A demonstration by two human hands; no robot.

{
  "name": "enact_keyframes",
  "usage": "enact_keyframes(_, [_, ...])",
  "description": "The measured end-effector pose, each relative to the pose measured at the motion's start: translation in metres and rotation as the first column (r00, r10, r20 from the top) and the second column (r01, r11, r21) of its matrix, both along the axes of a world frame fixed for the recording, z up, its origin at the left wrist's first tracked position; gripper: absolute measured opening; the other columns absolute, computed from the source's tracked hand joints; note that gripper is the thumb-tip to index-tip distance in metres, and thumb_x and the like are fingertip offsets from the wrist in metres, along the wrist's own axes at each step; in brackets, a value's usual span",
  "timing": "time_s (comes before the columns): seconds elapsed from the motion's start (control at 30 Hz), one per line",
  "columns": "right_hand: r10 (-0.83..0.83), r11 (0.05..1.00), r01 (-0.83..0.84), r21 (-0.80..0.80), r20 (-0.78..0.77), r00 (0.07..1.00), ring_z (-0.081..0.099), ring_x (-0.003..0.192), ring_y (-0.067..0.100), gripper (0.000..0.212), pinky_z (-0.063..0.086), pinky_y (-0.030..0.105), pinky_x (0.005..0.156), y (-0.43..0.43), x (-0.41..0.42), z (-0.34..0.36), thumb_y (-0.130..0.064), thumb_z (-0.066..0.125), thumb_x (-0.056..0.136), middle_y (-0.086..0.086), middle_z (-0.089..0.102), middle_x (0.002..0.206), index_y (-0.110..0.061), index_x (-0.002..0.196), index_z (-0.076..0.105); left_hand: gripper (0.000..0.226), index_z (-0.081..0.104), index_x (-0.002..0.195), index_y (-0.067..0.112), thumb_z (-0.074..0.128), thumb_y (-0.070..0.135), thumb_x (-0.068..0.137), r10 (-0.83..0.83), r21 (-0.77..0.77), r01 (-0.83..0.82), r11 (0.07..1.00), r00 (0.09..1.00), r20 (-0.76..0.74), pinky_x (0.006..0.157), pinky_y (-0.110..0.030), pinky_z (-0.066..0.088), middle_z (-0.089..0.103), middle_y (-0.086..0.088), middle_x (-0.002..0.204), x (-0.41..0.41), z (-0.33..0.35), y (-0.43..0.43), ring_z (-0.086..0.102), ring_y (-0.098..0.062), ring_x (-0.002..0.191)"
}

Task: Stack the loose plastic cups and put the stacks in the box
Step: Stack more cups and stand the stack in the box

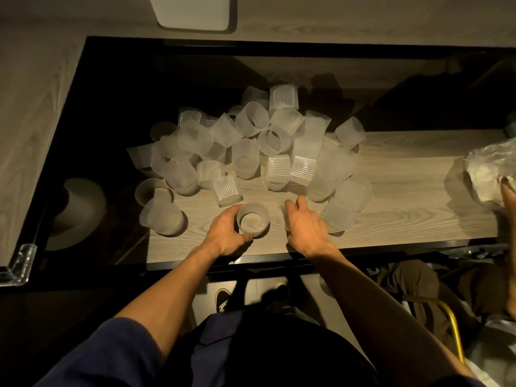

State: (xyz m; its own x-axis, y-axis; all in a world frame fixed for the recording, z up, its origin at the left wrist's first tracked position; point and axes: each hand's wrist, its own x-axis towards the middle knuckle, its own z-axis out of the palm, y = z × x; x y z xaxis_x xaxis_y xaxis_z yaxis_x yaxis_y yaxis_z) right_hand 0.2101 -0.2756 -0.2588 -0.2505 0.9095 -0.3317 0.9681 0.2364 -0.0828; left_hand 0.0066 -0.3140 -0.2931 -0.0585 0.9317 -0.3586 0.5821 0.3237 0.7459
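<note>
Close to the near edge of the table [391,219], our left hand [226,233] grips one frosted cup [252,223] that stands upright with its mouth up. The fingers [233,213] curl round its far-left side and the thumb closes on the near side. We judge this to be the base of a stack, held steady so the next cup can drop straight in.

Just to the right, our right hand [304,227] lies palm down and reaches toward the nearest cups. Its fingers are loosely extended. A pale edge shows under the thumb side, and we cannot tell whether a cup is already held there.

Beyond both hands, the pile of loose cups [251,152] spreads across the middle of the table. Some stand, some lie on their sides, and some lean on one another. None looks nested yet, so the stacking seems barely begun.

At the right edge another person's hand [508,196] touches a crinkled plastic bag [485,174]. Past the far edge sits a white container [192,12]; we cannot tell whether it is the box.
</note>
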Motion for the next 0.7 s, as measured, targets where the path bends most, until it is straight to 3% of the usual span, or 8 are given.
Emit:
enact_keyframes(0.1, [0.027, 0.999, -0.027, 0.019, -0.036, 0.999, 0.064, 0.093, 0.037, 0.059, 0.056, 0.046, 0.074, 0.002, 0.004, 0.002, -0.008, 0.077, 0.082, 0.01, 0.038, 0.128, -0.013, 0.129, 0.04, 0.076, 0.053, 0.137, 0.019, 0.088, 0.015, 0.07, 0.0, -0.002, 0.0, 1.0, 1.0, -0.004, 0.097, -0.024, 0.039, 0.063, 0.001, 0.126, 0.0, 0.0, 0.0, 0.054, -0.013, 0.111])
enact_keyframes(0.2, [-0.023, 0.999, 0.029, 0.036, -0.16, 0.987, 0.062, 0.098, 0.037, 0.051, 0.053, 0.047, 0.079, 0.008, 0.007, 0.007, -0.032, 0.074, 0.086, 0.01, 0.049, 0.124, -0.013, 0.122, 0.042, 0.076, 0.053, 0.138, 0.018, 0.088, 0.015, 0.07, -0.003, 0.009, 0.003, 1.0, 1.0, -0.01, 0.097, -0.024, 0.038, 0.062, 0.0, 0.127, 0.0, 0.0, 0.001, 0.054, -0.015, 0.113])
enact_keyframes(0.3, [-0.16, 0.978, 0.202, 0.05, -0.445, 0.881, 0.057, 0.098, 0.022, 0.056, 0.051, 0.038, 0.083, 0.016, 0.003, 0.015, -0.043, 0.078, 0.08, 0.002, 0.056, 0.115, -0.017, 0.118, 0.046, 0.076, 0.052, 0.138, 0.017, 0.087, 0.014, 0.071, -0.008, 0.022, 0.008, 1.0, 1.0, -0.017, 0.096, -0.024, 0.038, 0.062, -0.002, 0.128, -0.001, 0.002, 0.002, 0.052, -0.013, 0.111])
enact_keyframes(0.4, [-0.132, 0.981, 0.193, 0.03, -0.629, 0.767, 0.053, 0.112, 0.014, 0.073, 0.048, 0.03, 0.092, 0.018, -0.003, 0.023, -0.043, 0.081, 0.079, 0.0, 0.055, 0.127, -0.014, 0.136, 0.047, 0.075, 0.052, 0.139, 0.016, 0.087, 0.013, 0.072, -0.01, 0.024, 0.01, 1.0, 1.0, -0.016, 0.096, -0.024, 0.038, 0.062, -0.003, 0.128, -0.001, 0.003, 0.002, 0.051, -0.012, 0.11])
enact_keyframes(0.5, [-0.052, 0.997, 0.081, 0.012, -0.666, 0.744, 0.046, 0.119, 0.01, 0.083, 0.04, 0.025, 0.099, 0.015, -0.009, 0.023, -0.042, 0.08, 0.081, 0.002, 0.051, 0.135, -0.013, 0.149, 0.042, 0.076, 0.051, 0.139, 0.016, 0.086, 0.014, 0.072, -0.009, 0.023, 0.009, 1.0, 1.0, -0.011, 0.096, -0.023, 0.038, 0.062, -0.001, 0.127, -0.001, 0.002, 0.0, 0.051, -0.011, 0.11])
enact_keyframes(0.7, [0.054, 0.996, -0.082, -0.02, -0.598, 0.8, 0.054, 0.128, 0.02, 0.077, 0.043, 0.032, 0.108, 0.005, -0.021, 0.007, -0.038, 0.08, 0.082, 0.004, 0.057, 0.142, -0.015, 0.148, 0.046, 0.069, 0.053, 0.134, 0.017, 0.086, 0.017, 0.073, -0.003, 0.033, 0.002, 0.999, 1.0, 0.016, 0.092, -0.024, 0.041, 0.061, 0.005, 0.115, 0.0, 0.002, -0.003, 0.056, -0.015, 0.109])
